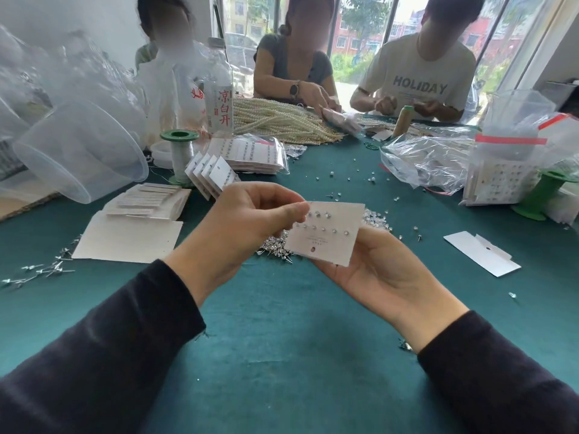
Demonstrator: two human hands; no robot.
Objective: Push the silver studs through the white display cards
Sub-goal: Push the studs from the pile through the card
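Card [326,233] in mid-air at frame centre, above the green tablecloth [282,339], held by both hands. White display card, tilted, hang hole at its lower edge. Two rows of silver studs [324,229] already seated in it: short row of roughly three on top, longer row of about seven below.

Right hand [372,270] at 4 o'clock of the card, palm up, fingers half curled under it, thumb on the card's right edge. Supporting the card from below.

Left hand [247,220] at 9 o'clock of the card, fingers curled in, thumb and forefinger pinched tight at the card's top-left corner beside the upper stud row. Can't tell whether a stud sits in the pinch: too small, hidden by fingertips.

Loose stud pile [275,249] on the cloth directly behind and under the card, partly hidden by it. Second scatter of studs [47,270] at 9 o'clock near the left edge.

Blank card stack [131,236] at 10 o'clock of the hands, flat on the cloth. Finished cards [213,177] fanned upright at 11 o'clock, just beside a green thread spool [180,155]. Single card [482,253] lying flat at 3 o'clock, well apart.

Three other people seated at the far side, 12 o'clock, behind a heap of pearl strands [282,120].
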